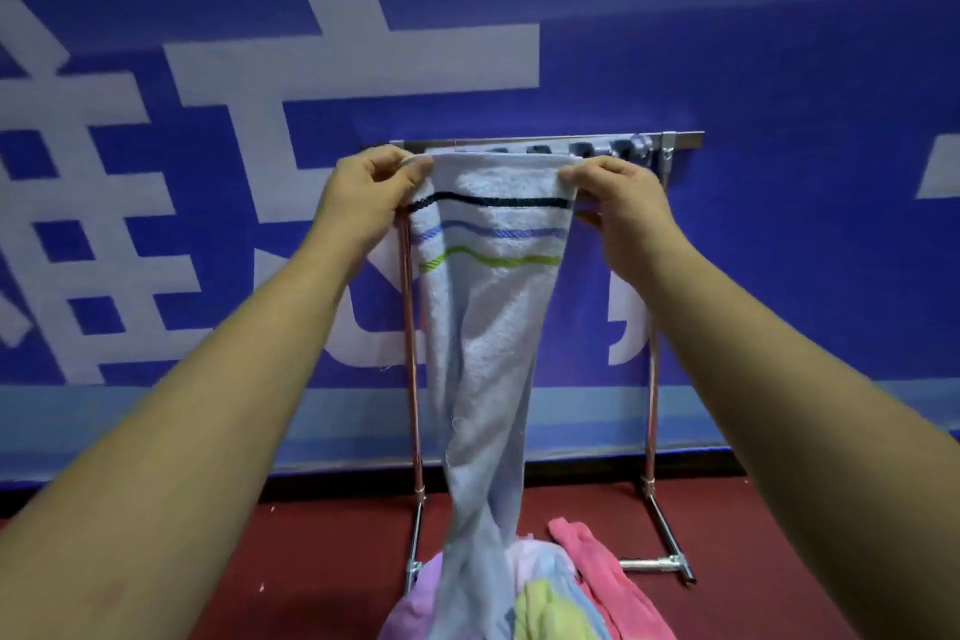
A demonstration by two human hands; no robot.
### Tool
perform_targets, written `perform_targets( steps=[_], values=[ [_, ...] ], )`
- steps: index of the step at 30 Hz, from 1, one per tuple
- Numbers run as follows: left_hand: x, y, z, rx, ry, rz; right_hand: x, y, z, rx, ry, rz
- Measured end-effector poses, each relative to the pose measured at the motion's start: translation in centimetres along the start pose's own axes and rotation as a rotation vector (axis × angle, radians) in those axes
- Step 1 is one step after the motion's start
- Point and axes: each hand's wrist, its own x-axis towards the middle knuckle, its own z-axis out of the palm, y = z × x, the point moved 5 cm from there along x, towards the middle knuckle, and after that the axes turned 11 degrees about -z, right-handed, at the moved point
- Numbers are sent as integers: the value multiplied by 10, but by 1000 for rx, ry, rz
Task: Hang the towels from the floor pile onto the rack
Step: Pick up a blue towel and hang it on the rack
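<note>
From the floor pile (pixel 540 598) the striped towel (pixel 488 317) rises to my left grip (pixel 371 187) and right grip (pixel 618 195), each pinching a top corner, spreading its edge wide, I judge, to drape over the rack bar (pixel 519 140) just behind.

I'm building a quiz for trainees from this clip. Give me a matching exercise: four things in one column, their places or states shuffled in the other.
1. striped towel
2. pink towel
3. rack
4. yellow-green towel

A. stands against the blue wall
B. lies on the red floor, right of the pile
C. pinched at its top edge by left hand and right hand
D. in the pile

Pairs: 1-C; 2-B; 3-A; 4-D
</note>
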Motion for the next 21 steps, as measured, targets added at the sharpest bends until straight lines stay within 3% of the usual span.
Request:
perform_targets(
  steps=[5,15,21],
  values=[
    [4,9,2,267,-245,-121,10,-5,-17,-172,-59,87],
    [2,4,-1,337,-204,-137,-1,8,-20,-185,-154,83],
    [-10,-1,12,304,-389,-207,1,18,-26,-214,-103,52]
  ],
)
